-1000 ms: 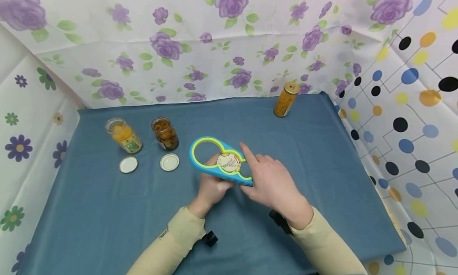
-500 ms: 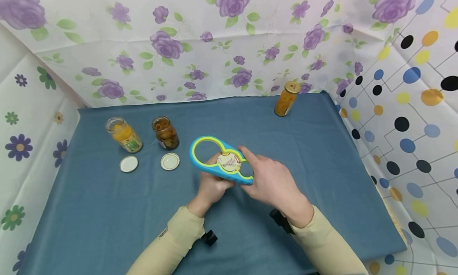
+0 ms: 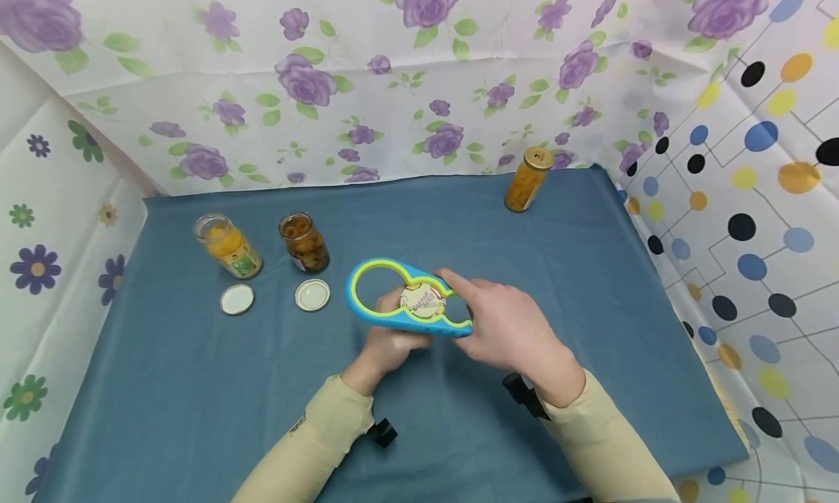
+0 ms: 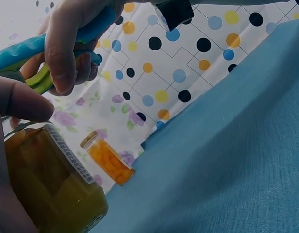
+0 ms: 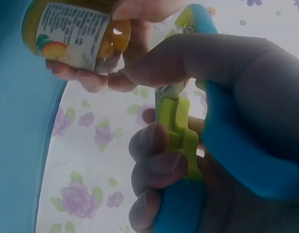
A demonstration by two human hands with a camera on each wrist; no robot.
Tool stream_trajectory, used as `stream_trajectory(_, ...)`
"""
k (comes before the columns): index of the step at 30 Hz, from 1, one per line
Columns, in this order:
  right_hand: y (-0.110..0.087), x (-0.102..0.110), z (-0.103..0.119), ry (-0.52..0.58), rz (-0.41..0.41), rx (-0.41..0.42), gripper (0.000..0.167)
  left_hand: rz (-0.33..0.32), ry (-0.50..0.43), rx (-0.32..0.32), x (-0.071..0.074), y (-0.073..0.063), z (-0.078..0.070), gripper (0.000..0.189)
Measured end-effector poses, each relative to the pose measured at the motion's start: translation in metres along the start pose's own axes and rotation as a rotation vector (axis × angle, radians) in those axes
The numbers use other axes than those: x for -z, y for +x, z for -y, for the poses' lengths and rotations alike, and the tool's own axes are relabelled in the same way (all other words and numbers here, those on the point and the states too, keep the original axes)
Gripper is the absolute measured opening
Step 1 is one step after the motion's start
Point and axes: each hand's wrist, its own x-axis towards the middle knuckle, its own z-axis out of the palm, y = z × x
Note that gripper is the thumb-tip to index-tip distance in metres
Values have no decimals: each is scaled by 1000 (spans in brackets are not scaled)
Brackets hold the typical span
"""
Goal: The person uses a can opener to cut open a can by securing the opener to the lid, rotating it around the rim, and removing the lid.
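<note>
My left hand (image 3: 387, 339) grips a glass jar (image 4: 47, 184) of yellow fruit from below; its printed lid (image 3: 422, 300) shows through a ring of the opener. My right hand (image 3: 505, 332) grips the handle end of a blue and green jar opener (image 3: 387, 299), which sits over that lid. In the right wrist view the fingers (image 5: 154, 165) curl round the opener's green inner edge (image 5: 181, 131), with the jar (image 5: 72, 29) above. The left wrist view shows the jar close up and the right hand on the opener (image 4: 23, 53) over it.
Two open jars (image 3: 226, 245) (image 3: 304, 242) stand at the back left of the blue cloth (image 3: 197, 386), each with its white lid (image 3: 237, 299) (image 3: 311, 295) lying in front. A closed jar with a gold lid (image 3: 526, 179) stands at the back right. Patterned walls surround the table.
The opener's handle has swung a little to the right and toward me with my right hand. The left hand has kept its hold on the jar.
</note>
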Motion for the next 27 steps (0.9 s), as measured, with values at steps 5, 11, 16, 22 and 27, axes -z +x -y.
stream_trajectory(5,0,1,-4,3,10,12,85,30,9,6,0,-1,-1,63)
stream_trajectory(11,0,3,-7,21,10,24,87,62,10,16,1,-1,0,61)
stream_trajectory(16,0,4,-10,32,14,35,87,96,-17,22,2,0,-3,61)
stream_trajectory(22,1,3,-14,51,26,37,84,130,-67,30,4,1,-4,63)
stream_trajectory(27,1,3,-15,61,28,49,84,168,-87,35,7,1,-2,60)
